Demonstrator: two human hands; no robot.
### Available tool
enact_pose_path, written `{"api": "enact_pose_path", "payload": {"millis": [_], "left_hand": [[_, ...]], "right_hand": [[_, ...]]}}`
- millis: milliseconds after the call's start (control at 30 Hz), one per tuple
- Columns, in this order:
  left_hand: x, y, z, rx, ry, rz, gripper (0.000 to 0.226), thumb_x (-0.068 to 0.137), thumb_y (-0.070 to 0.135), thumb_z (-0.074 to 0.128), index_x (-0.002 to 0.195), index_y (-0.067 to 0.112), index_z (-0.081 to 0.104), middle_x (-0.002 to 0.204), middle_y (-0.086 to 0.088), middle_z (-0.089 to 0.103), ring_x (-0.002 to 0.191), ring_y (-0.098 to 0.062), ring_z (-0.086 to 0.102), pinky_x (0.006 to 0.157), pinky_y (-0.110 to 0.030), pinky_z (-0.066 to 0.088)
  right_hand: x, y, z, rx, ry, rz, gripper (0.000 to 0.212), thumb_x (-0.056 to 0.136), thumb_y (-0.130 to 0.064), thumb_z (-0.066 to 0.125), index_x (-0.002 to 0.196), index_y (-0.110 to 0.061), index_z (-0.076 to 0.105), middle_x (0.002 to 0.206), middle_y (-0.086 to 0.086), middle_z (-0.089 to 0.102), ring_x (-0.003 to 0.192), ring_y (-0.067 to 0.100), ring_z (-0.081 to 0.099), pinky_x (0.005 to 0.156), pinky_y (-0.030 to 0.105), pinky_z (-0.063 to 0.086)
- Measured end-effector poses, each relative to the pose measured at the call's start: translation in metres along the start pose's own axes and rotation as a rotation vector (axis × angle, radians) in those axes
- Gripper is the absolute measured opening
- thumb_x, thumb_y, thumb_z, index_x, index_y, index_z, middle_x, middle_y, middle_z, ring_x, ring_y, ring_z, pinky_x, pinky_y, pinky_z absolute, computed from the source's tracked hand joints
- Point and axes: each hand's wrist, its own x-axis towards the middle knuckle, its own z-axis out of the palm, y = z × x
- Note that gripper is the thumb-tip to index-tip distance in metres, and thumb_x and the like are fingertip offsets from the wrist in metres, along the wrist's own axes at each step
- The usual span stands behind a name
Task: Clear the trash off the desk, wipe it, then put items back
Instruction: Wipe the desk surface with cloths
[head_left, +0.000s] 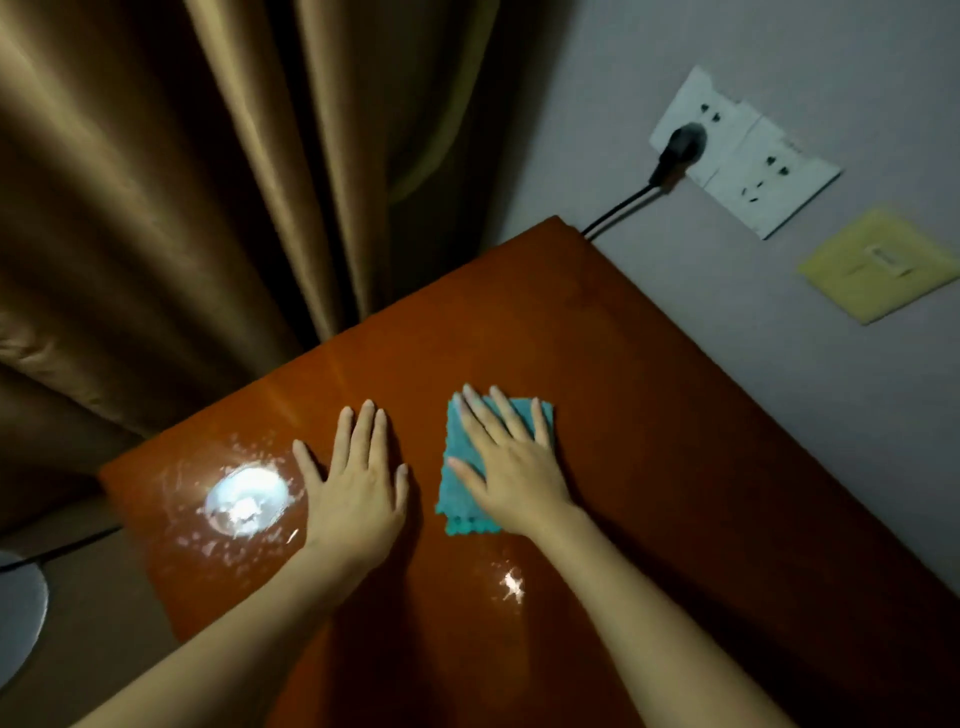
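Orange-brown glossy wood forms the counter (649, 415), pushed against a tan curtain (182, 182) and a pale wall. The left hand (353, 488) lies flat on the bare surface, fingers released and straight. Just beside it, the right hand (511, 467) presses spread, straight fingers onto a folded teal cloth (460, 467).
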Motion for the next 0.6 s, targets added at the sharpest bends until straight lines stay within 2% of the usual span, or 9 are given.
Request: {"api": "enact_pose_path", "payload": {"millis": [67, 133, 200, 267, 333, 400, 467, 533, 600], "left_hand": [[0.012, 0.016, -0.002, -0.037, -0.014, -0.026, 0.064, 0.099, 0.047, 0.013, 0.150, 0.018, -0.013, 0.157, 0.001, -0.020, 0.142, -0.017, -0.025, 0.109, -0.061, -0.014], [0.023, 0.025, -0.004, -0.056, -0.011, -0.029, 0.067, 0.098, 0.050, 0.015, 0.150, 0.019, -0.013, 0.157, 0.002, -0.021, 0.142, -0.021, -0.026, 0.107, -0.061, -0.016], [0.035, 0.029, -0.004, -0.049, -0.006, 0.000, 0.068, 0.097, 0.052, 0.016, 0.150, 0.020, -0.014, 0.157, 0.002, -0.022, 0.141, -0.023, -0.027, 0.106, -0.061, -0.018], [0.047, 0.030, -0.007, -0.026, -0.004, 0.041, 0.069, 0.096, 0.055, 0.013, 0.150, 0.021, -0.014, 0.157, 0.003, -0.022, 0.141, -0.024, -0.028, 0.106, -0.060, -0.020], [0.060, 0.033, -0.008, -0.003, 0.010, 0.065, 0.071, 0.091, 0.058, 0.005, 0.150, 0.022, -0.012, 0.157, 0.003, -0.020, 0.141, -0.024, -0.027, 0.106, -0.059, -0.020], [0.075, 0.041, -0.010, 0.011, 0.013, 0.076, 0.071, 0.091, 0.059, 0.005, 0.150, 0.023, -0.011, 0.158, 0.003, -0.018, 0.142, -0.025, -0.025, 0.107, -0.060, -0.018], [0.087, 0.049, -0.012, -0.006, 0.006, 0.069, 0.069, 0.095, 0.056, 0.015, 0.151, 0.023, -0.009, 0.158, 0.003, -0.016, 0.142, -0.025, -0.025, 0.108, -0.061, -0.016], [0.094, 0.055, -0.014, -0.002, 0.006, 0.058, 0.069, 0.096, 0.055, 0.018, 0.151, 0.024, -0.009, 0.158, 0.004, -0.016, 0.142, -0.026, -0.025, 0.108, -0.062, -0.014], [0.096, 0.056, -0.014, 0.025, 0.011, 0.051, 0.069, 0.095, 0.056, 0.016, 0.150, 0.024, -0.011, 0.158, 0.003, -0.017, 0.142, -0.027, -0.025, 0.108, -0.062, -0.014]], "right_hand": [[-0.014, 0.036, 0.000, 0.023, 0.011, 0.067, 0.078, 0.077, -0.071, -0.023, 0.144, -0.031, -0.014, 0.152, -0.018, -0.013, 0.144, 0.011, -0.012, 0.117, 0.054, -0.003], [-0.013, 0.073, -0.007, -0.015, 0.051, 0.238, 0.084, 0.074, -0.072, -0.026, 0.145, -0.029, -0.015, 0.154, -0.016, -0.011, 0.146, 0.012, -0.007, 0.115, 0.052, -0.004], [0.004, 0.100, -0.014, -0.017, 0.072, 0.426, 0.076, 0.085, -0.069, -0.009, 0.149, -0.028, -0.009, 0.158, -0.012, -0.006, 0.147, 0.014, -0.003, 0.115, 0.051, -0.005], [0.031, 0.106, -0.023, 0.039, 0.080, 0.579, 0.065, 0.096, -0.057, 0.010, 0.152, -0.025, -0.004, 0.160, -0.009, -0.004, 0.147, 0.015, -0.004, 0.116, 0.053, -0.005], [0.059, 0.093, -0.028, 0.100, 0.111, 0.650, 0.064, 0.099, -0.052, 0.015, 0.152, -0.023, -0.003, 0.160, -0.007, -0.004, 0.147, 0.017, -0.005, 0.115, 0.055, -0.005], [0.076, 0.073, -0.028, 0.118, 0.118, 0.589, 0.064, 0.099, -0.053, 0.017, 0.152, -0.022, -0.002, 0.160, -0.007, -0.006, 0.147, 0.017, -0.006, 0.114, 0.055, -0.008], [0.071, 0.054, -0.022, 0.073, 0.101, 0.416, 0.066, 0.097, -0.057, 0.013, 0.151, -0.025, -0.005, 0.159, -0.011, -0.010, 0.147, 0.016, -0.008, 0.113, 0.053, -0.011], [0.048, 0.049, -0.017, 0.029, 0.066, 0.240, 0.070, 0.089, -0.065, -0.002, 0.148, -0.029, -0.015, 0.155, -0.015, -0.016, 0.146, 0.014, -0.010, 0.113, 0.050, -0.013], [0.024, 0.071, -0.013, 0.001, 0.047, 0.148, 0.075, 0.079, -0.071, -0.016, 0.143, -0.032, -0.020, 0.150, -0.017, -0.020, 0.146, 0.012, -0.011, 0.113, 0.047, -0.013]]}}
